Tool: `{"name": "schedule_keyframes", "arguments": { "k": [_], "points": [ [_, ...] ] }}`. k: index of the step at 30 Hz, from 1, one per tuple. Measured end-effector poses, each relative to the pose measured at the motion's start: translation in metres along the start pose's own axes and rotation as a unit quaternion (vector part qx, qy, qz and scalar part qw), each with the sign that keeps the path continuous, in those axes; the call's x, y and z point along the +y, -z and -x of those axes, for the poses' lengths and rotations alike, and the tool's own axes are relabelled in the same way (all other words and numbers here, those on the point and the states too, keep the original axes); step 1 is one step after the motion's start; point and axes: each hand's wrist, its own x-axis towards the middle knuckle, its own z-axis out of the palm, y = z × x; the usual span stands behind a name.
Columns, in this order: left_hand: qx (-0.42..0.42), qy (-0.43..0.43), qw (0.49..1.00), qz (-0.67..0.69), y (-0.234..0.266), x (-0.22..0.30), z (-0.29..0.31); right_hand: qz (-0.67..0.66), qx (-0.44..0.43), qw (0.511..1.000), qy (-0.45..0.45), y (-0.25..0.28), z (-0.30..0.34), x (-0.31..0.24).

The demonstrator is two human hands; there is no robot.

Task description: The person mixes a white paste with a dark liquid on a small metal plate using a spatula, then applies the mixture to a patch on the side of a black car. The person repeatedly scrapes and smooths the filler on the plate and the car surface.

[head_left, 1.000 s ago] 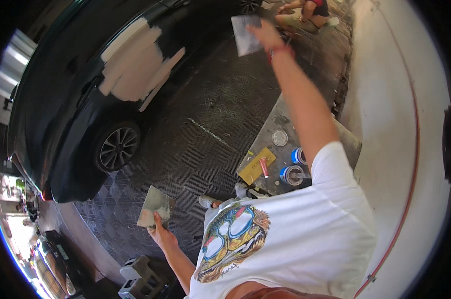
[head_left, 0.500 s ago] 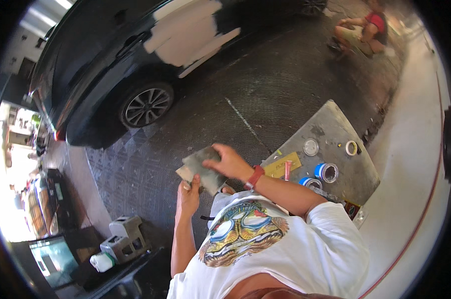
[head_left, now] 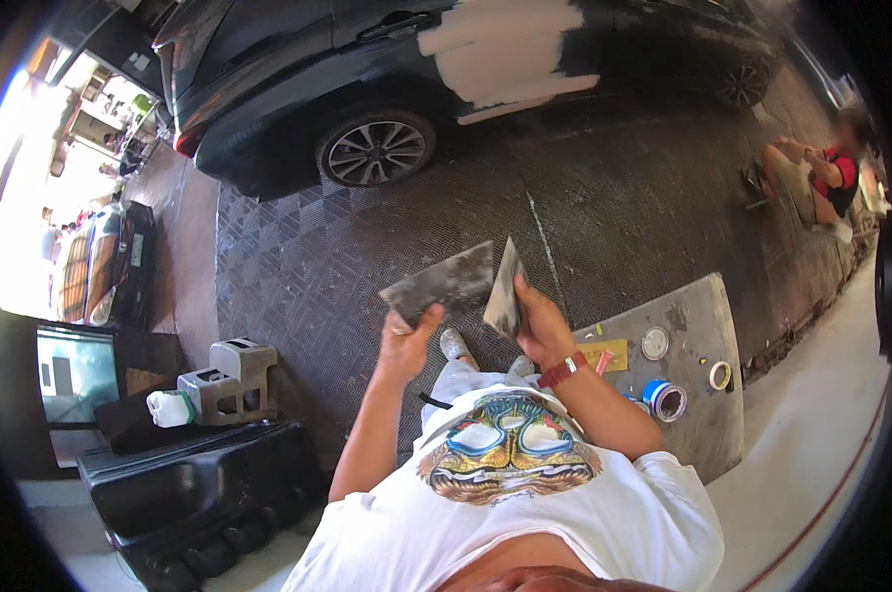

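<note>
My left hand [head_left: 408,345] is closed on one end of a dark grey, worn rectangular sheet of sandpaper [head_left: 444,281], thumb on top. Its far end points up and to the right. In my right hand [head_left: 542,321] is a second piece of sandpaper [head_left: 506,296], paler, smudged with dark marks and seen nearly edge-on. The fingers grip its right side. Both pieces are held in front of my body, above the floor, close together with a narrow gap between them. A red band is on my right wrist.
A dark car [head_left: 298,109] with a pale patch [head_left: 500,54] on its side stands ahead. At right, a grey board [head_left: 702,326] carries a blue-labelled can [head_left: 665,400], a tape roll [head_left: 720,375] and a lid [head_left: 655,342]. A person [head_left: 825,183] sits far right. Black plastic part [head_left: 199,483] lies left.
The sandpaper pieces, overlapped in both hands before, are now apart, one in each hand. My right hand has moved off the left piece. The view has shifted, so the car appears further right.
</note>
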Motion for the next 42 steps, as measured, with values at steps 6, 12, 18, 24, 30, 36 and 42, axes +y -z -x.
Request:
{"name": "schedule_keyframes", "arguments": {
  "k": [6,12,18,24,30,36,42],
  "points": [
    [-0.018,-0.012,0.992,-0.122,-0.02,0.002,0.007,0.189,-0.054,0.967,0.16,-0.058,0.04,-0.055],
    [-0.114,0.149,0.982,-0.03,-0.019,-0.038,0.007,0.55,-0.083,0.762,0.332,-0.043,0.037,-0.019],
    [-0.049,0.198,0.883,0.422,-0.042,0.004,0.022,0.365,-0.087,0.906,0.194,-0.035,0.037,-0.012],
    [0.024,0.101,0.981,0.162,-0.002,-0.024,0.013,0.271,-0.171,0.937,0.141,-0.04,0.062,-0.005],
    [-0.097,0.155,0.982,-0.048,-0.024,0.001,0.024,0.45,0.068,0.833,0.314,-0.008,0.036,0.016],
    [-0.137,0.209,0.928,0.277,-0.009,-0.031,0.023,0.46,-0.009,0.853,0.246,-0.012,0.036,-0.004],
    [-0.021,0.118,0.979,0.165,-0.008,-0.007,0.013,0.234,-0.184,0.939,0.171,-0.039,0.054,0.022]
  ]
}}
